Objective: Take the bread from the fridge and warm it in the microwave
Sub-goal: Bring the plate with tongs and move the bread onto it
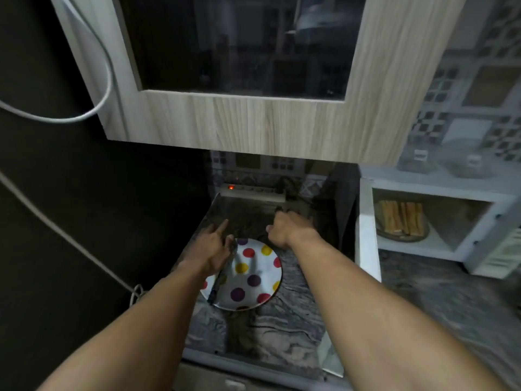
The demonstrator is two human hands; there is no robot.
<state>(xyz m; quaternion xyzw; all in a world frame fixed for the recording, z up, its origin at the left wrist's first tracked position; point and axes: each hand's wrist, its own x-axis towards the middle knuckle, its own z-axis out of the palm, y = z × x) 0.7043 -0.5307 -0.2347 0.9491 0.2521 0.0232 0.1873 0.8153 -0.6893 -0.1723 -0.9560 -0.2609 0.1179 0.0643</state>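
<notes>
Since the bread (400, 218) lay on a glass dish (406, 237) inside the microwave (439, 190), well to the right of the plate (262, 266), we judged the fetching done and the warming not yet begun, for the door seemed open. Our left hand (214, 244) sat at the plate's left rim, fingers loose and mostly straight, forefinger pointing away, holding nothing we could make out. A knife (222, 277) lay just under it along that rim. Our right hand (284, 227) hung just beyond the plate's far rim, fingers curled under, and whether it gripped anything we could not tell. The plate carried no food. Behind the plate a power strip (253, 191) glowed red, so perhaps we were reaching for a plug
</notes>
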